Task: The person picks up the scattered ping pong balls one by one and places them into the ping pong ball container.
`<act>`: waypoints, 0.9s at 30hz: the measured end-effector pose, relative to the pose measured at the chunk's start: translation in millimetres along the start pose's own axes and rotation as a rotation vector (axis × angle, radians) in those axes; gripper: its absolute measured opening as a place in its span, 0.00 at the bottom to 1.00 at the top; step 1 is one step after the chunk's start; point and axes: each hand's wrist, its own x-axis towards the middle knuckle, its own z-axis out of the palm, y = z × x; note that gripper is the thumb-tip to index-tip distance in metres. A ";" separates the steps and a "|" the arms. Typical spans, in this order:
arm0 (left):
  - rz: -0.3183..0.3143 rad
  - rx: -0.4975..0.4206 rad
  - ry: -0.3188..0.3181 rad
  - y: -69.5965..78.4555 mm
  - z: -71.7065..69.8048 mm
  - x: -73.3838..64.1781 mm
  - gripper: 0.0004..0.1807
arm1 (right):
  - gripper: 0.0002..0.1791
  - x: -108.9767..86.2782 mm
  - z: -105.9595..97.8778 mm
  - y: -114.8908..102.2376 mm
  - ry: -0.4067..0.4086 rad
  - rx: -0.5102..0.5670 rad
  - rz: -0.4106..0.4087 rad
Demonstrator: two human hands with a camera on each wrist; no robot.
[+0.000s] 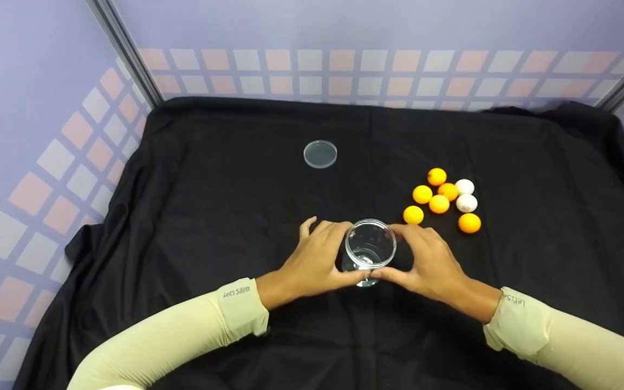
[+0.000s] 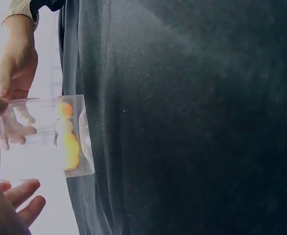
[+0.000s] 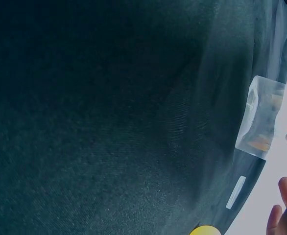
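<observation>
Both hands hold a clear cylindrical jar (image 1: 370,246) between them, its round open mouth facing up. My left hand (image 1: 317,257) grips the jar's left side, its thumb across the near side. From the right, my right hand (image 1: 434,265) holds the other side, and the two thumbs come together at the front. In the left wrist view, orange and white balls show through the transparent wall of the jar (image 2: 80,104). The right wrist view catches the jar (image 3: 262,117) at its right edge, with fingers (image 3: 286,191) spread nearby.
Several orange table tennis balls (image 1: 439,204) and two white balls (image 1: 467,203) lie loosely grouped beyond my right hand. Farther back lies a clear round lid (image 1: 320,154). Black cloth (image 1: 225,179) with folds covers the table, and patterned panels (image 1: 344,32) stand behind and beside it.
</observation>
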 end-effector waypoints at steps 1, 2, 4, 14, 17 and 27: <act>0.001 0.004 0.004 -0.5 0.3 -0.3 0.44 | 0.46 0.1 0.5 -0.3 0.000 0.000 0.002; 0.004 0.008 0.010 -0.9 0.6 -0.4 0.44 | 0.47 0.3 0.7 -0.5 -0.002 -0.002 0.003; 0.009 0.019 0.019 -1.0 0.9 0.0 0.44 | 0.47 0.9 -0.2 -1.0 -0.012 -0.006 0.011; 0.007 0.036 0.043 1.7 3.0 3.2 0.45 | 0.49 -0.4 -29.7 18.5 -0.080 -0.063 -0.067; -0.010 0.025 0.036 2.3 3.6 2.9 0.46 | 0.50 -0.4 -47.0 37.8 -0.051 -0.117 -0.130; -0.071 -0.012 0.011 3.6 3.5 -0.2 0.46 | 0.38 -15.2 -91.1 106.2 -0.137 -0.389 0.117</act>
